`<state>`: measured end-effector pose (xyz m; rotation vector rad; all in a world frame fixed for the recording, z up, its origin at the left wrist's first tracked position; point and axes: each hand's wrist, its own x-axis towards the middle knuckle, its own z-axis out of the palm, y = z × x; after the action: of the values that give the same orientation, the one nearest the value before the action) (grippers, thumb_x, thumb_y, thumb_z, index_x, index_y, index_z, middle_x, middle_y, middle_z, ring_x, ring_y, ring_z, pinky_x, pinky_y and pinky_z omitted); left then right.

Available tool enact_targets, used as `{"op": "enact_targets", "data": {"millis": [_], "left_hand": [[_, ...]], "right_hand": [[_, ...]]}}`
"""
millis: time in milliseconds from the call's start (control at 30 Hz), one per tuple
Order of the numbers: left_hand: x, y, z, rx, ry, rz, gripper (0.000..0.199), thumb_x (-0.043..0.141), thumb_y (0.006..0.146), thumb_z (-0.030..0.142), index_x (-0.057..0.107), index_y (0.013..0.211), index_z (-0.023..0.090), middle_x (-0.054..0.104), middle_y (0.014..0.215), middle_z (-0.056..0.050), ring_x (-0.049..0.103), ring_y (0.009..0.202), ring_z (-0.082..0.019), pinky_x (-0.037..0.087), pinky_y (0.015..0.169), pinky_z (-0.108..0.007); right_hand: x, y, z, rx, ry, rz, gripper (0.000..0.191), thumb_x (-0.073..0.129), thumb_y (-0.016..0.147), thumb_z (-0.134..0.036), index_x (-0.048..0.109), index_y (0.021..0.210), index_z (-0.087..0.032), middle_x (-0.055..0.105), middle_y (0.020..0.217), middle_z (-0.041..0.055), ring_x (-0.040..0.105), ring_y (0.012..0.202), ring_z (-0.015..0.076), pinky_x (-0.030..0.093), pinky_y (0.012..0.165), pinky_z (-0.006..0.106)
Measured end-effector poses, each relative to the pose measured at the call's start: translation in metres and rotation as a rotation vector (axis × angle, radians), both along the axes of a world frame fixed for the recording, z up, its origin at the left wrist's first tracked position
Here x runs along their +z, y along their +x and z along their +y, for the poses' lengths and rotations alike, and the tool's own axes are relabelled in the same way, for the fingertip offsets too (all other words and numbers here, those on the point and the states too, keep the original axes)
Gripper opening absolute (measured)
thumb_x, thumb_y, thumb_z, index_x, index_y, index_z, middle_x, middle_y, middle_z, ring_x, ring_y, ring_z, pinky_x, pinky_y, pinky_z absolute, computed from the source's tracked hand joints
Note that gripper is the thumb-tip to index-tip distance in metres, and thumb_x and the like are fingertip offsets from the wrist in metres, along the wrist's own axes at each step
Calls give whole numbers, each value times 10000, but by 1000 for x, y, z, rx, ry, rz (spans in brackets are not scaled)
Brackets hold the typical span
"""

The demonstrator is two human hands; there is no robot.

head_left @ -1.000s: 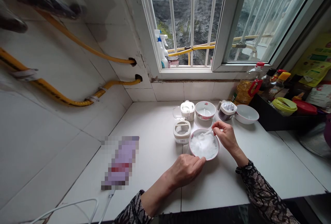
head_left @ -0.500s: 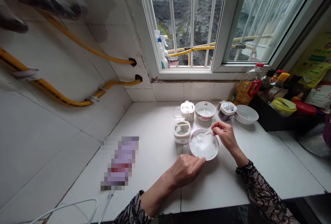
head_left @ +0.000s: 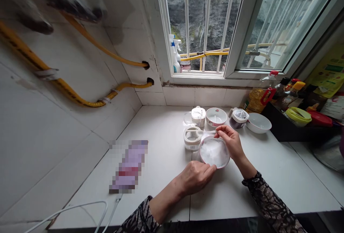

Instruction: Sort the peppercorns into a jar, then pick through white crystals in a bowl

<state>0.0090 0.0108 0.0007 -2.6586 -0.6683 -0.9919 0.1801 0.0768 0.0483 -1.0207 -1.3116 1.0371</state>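
Observation:
A bowl with a pink rim [head_left: 215, 152] stands on the white counter, filled with a white grainy substance. My left hand [head_left: 199, 176] grips its near rim with closed fingers. Pinched in my right hand [head_left: 228, 139] is a small white spoon [head_left: 204, 132], whose head is over the open white-rimmed jar [head_left: 192, 138] just left of the bowl. The jar's clear lid [head_left: 190, 118] is raised behind it. Further back are a second white jar [head_left: 199, 115], a flowered bowl [head_left: 216, 117] with something white inside, and a jar with dark contents [head_left: 238, 118].
Behind on the right are a plain white bowl [head_left: 258, 123], an oil bottle [head_left: 259, 95] and a dark rack [head_left: 279, 123] of condiments. A blurred purple object [head_left: 130, 166] and a white cable [head_left: 80, 203] lie at the left.
My right hand has lifted the spoon out of the bowl and moved it left to the open jar. My left hand stays on the bowl rim. The view has shifted slightly.

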Motion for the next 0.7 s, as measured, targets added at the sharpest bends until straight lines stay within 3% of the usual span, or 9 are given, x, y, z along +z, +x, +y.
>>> {"op": "enact_targets", "data": {"millis": [133,233,300,433,567,700], "left_hand": [[-2,0,0,-11,-13,-16,275,346,962,80,511,757,158,481,553,35,428,435,-90,317,398,-218],[-2,1,0,-21,-9,-24,283,344,960,76,517,753,161,477,550,32,434,446,-97,334,403,-223],[-1,1,0,-14,-4,-19,282,344,956,71,517,753,162,474,551,32,439,449,-99,336,403,-227],[1,0,0,4,3,10,273,340,948,67,509,759,168,474,552,33,431,436,-100,308,385,-252],[2,0,0,17,5,14,270,347,957,81,512,765,173,479,551,37,428,430,-106,299,386,-275],[0,-1,-1,12,-6,13,255,359,955,81,523,782,170,470,555,39,414,430,-107,288,393,-268]], "right_hand": [[-3,-15,-7,-42,402,-327,93,553,907,-253,632,927,-209,702,791,40,654,757,196,509,753,350],[-4,-17,-9,33,741,-623,186,486,924,-136,653,922,-217,708,790,51,629,779,207,495,807,380],[-2,-14,-8,38,824,-671,206,478,920,-111,655,922,-217,713,786,53,626,783,209,494,819,382],[6,2,-7,-117,638,-530,128,530,895,-156,643,898,-216,704,745,28,643,728,192,505,754,339],[8,22,-5,-171,409,-477,98,533,803,-180,618,769,-215,642,620,-17,600,581,159,478,620,280],[5,29,-3,-210,403,-591,129,506,756,-175,607,689,-217,622,586,-15,564,561,158,446,606,283]]}}
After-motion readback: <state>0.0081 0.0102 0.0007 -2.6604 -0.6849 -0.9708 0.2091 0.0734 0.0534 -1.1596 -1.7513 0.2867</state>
